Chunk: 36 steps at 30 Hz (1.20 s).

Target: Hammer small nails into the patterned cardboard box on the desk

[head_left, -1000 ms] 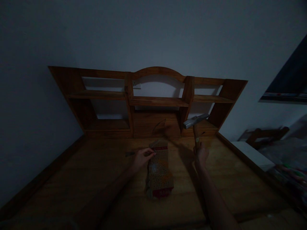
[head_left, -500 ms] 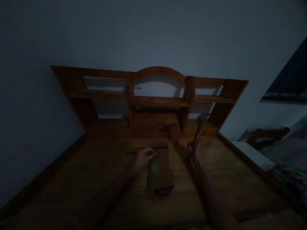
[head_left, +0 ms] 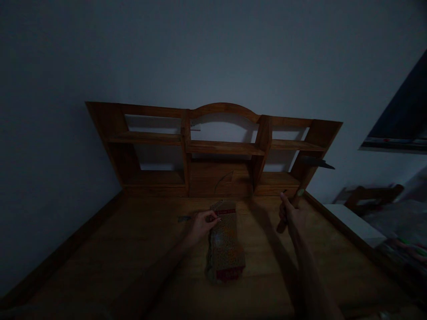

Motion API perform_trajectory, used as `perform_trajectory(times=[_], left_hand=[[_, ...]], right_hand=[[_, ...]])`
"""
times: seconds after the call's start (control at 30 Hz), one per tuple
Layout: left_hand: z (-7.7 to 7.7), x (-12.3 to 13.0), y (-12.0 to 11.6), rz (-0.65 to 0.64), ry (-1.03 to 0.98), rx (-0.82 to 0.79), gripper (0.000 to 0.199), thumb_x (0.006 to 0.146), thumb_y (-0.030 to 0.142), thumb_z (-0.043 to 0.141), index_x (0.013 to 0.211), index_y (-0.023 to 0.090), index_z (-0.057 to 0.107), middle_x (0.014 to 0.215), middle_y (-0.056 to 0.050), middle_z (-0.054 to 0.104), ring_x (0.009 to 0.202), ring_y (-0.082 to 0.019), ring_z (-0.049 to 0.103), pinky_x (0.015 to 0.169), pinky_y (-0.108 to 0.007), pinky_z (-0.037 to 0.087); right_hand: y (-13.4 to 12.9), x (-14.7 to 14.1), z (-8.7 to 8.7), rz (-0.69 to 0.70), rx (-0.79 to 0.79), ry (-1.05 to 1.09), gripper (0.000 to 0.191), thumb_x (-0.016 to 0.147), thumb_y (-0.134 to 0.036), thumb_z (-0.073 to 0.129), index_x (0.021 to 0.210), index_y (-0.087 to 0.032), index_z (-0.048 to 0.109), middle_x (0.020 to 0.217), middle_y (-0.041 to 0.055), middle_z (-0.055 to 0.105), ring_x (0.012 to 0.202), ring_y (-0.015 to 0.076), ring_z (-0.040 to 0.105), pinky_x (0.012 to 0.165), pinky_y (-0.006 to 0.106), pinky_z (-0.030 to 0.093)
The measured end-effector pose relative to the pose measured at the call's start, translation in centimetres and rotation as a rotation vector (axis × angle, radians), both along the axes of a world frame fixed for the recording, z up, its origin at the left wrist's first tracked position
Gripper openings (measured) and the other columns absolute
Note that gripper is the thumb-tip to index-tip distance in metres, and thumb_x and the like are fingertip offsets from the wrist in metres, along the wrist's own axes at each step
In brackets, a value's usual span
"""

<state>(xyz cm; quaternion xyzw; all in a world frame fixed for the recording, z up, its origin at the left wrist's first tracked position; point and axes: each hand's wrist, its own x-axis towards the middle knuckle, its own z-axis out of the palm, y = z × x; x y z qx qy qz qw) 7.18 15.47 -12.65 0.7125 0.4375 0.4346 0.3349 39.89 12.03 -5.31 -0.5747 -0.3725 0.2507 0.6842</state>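
Observation:
My right hand [head_left: 291, 213] is wrapped round the wooden handle of a hammer [head_left: 296, 199], raised above the right part of the desk, its dark head tilted up and away. My left hand [head_left: 205, 223] pinches at the upper left of an oblong brown block or package [head_left: 228, 242] with speckled orange patches and dark red ends. Whatever sits between those fingertips is too small and dim to make out. Just beyond them, a thin strip-like piece [head_left: 216, 205] lies at the package's far end. The package rests on the wooden desk [head_left: 147, 249].
A wooden shelf unit [head_left: 227, 148] stands along the desk's back, against the wall. Left of my left hand lies a small dark flat object [head_left: 183, 218]. A thin curved wire-like thing [head_left: 223, 179] shows before the middle panel. A white surface [head_left: 355, 222] stands beyond the desk's right edge.
My right hand has swung the hammer to the right, away from the package. My left hand stays pinched over the package's far end. The view has shifted slightly.

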Motion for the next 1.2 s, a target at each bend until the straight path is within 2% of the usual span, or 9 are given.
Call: perform_trajectory(times=[0.1, 0.2, 0.27, 0.33, 0.43, 0.57, 0.67, 0.97, 1.2], left_hand=[[0.1, 0.1, 0.1, -0.007, -0.019, -0.006, 0.026, 0.074, 0.041, 0.067, 0.068, 0.016, 0.066, 0.065, 0.000, 0.065, 0.062, -0.014, 0.058, 0.057, -0.022, 0.041], [-0.1, 0.1, 0.3, -0.007, -0.025, 0.021, 0.024, 0.073, 0.040, 0.068, 0.068, 0.016, 0.067, 0.067, -0.001, 0.067, 0.064, -0.014, 0.058, 0.059, -0.022, 0.043], [-0.3, 0.0, 0.5, -0.010, -0.024, 0.037, 0.024, 0.073, 0.040, 0.068, 0.069, 0.016, 0.068, 0.068, -0.002, 0.068, 0.064, -0.015, 0.059, 0.059, -0.023, 0.043], [-0.6, -0.1, 0.7, -0.018, -0.031, 0.034, 0.025, 0.073, 0.041, 0.068, 0.068, 0.016, 0.068, 0.067, -0.002, 0.068, 0.063, -0.015, 0.058, 0.059, -0.023, 0.043], [-0.6, -0.1, 0.8, -0.026, -0.057, 0.016, 0.027, 0.072, 0.042, 0.068, 0.068, 0.016, 0.068, 0.066, -0.001, 0.067, 0.062, -0.015, 0.059, 0.058, -0.023, 0.043], [-0.3, -0.1, 0.6, -0.020, -0.039, 0.019, 0.024, 0.071, 0.040, 0.069, 0.068, 0.016, 0.069, 0.067, -0.002, 0.068, 0.064, -0.015, 0.059, 0.059, -0.023, 0.043], [0.0, -0.2, 0.6, -0.017, -0.031, 0.029, 0.023, 0.071, 0.039, 0.070, 0.068, 0.016, 0.069, 0.067, -0.002, 0.069, 0.064, -0.016, 0.060, 0.059, -0.023, 0.043], [0.2, -0.3, 0.7, -0.038, -0.031, 0.025, 0.023, 0.070, 0.039, 0.070, 0.067, 0.016, 0.069, 0.066, -0.002, 0.069, 0.063, -0.015, 0.060, 0.061, -0.024, 0.044], [0.0, -0.1, 0.7, -0.047, -0.065, 0.023, 0.022, 0.071, 0.037, 0.070, 0.067, 0.015, 0.068, 0.066, -0.002, 0.067, 0.064, -0.015, 0.059, 0.060, -0.023, 0.043]], right_hand=[[-2.2, 2.8, 1.3, -0.154, -0.180, -0.424, 0.045, 0.071, -0.061, 0.064, 0.063, -0.018, 0.052, 0.047, -0.0019, 0.046, 0.040, 0.0120, 0.042, 0.040, 0.024, 0.027], [-4.6, 4.5, 2.5, -0.279, -0.343, -1.114, 0.029, 0.079, -0.044, 0.058, 0.073, -0.017, 0.064, 0.054, 0.0038, 0.056, 0.052, 0.0184, 0.054, 0.049, 0.026, 0.028], [-5.9, 4.2, 2.9, -0.262, -0.497, -1.440, 0.022, 0.079, -0.036, 0.056, 0.082, -0.018, 0.068, 0.062, 0.0074, 0.063, 0.058, 0.0213, 0.059, 0.053, 0.028, 0.027], [-6.4, 2.8, 3.0, -0.132, -0.611, -1.595, 0.019, 0.080, -0.031, 0.053, 0.081, -0.019, 0.068, 0.069, 0.0095, 0.067, 0.061, 0.0221, 0.061, 0.054, 0.029, 0.027], [-6.3, 0.1, 2.5, -0.006, -0.671, -1.634, 0.018, 0.082, -0.027, 0.050, 0.082, -0.020, 0.067, 0.075, 0.0102, 0.069, 0.064, 0.0227, 0.064, 0.055, 0.028, 0.027], [-5.6, -2.4, 1.8, 0.002, -0.618, -1.569, 0.019, 0.082, -0.029, 0.051, 0.088, -0.022, 0.068, 0.075, 0.0090, 0.070, 0.067, 0.0225, 0.065, 0.056, 0.028, 0.026], [-5.2, -3.6, 1.9, -0.020, -0.558, -1.508, 0.022, 0.084, -0.033, 0.050, 0.092, -0.024, 0.068, 0.075, 0.0081, 0.070, 0.068, 0.0219, 0.065, 0.055, 0.028, 0.023], [-4.5, -4.8, 3.9, -0.063, -0.495, -1.616, 0.020, 0.085, -0.028, 0.048, 0.088, -0.021, 0.067, 0.073, 0.0086, 0.069, 0.064, 0.0214, 0.063, 0.055, 0.028, 0.021], [-4.6, -5.2, 4.0, -0.077, -0.502, -1.540, 0.021, 0.084, -0.034, 0.051, 0.084, -0.022, 0.068, 0.072, 0.0085, 0.069, 0.064, 0.0203, 0.062, 0.055, 0.028, 0.022]])
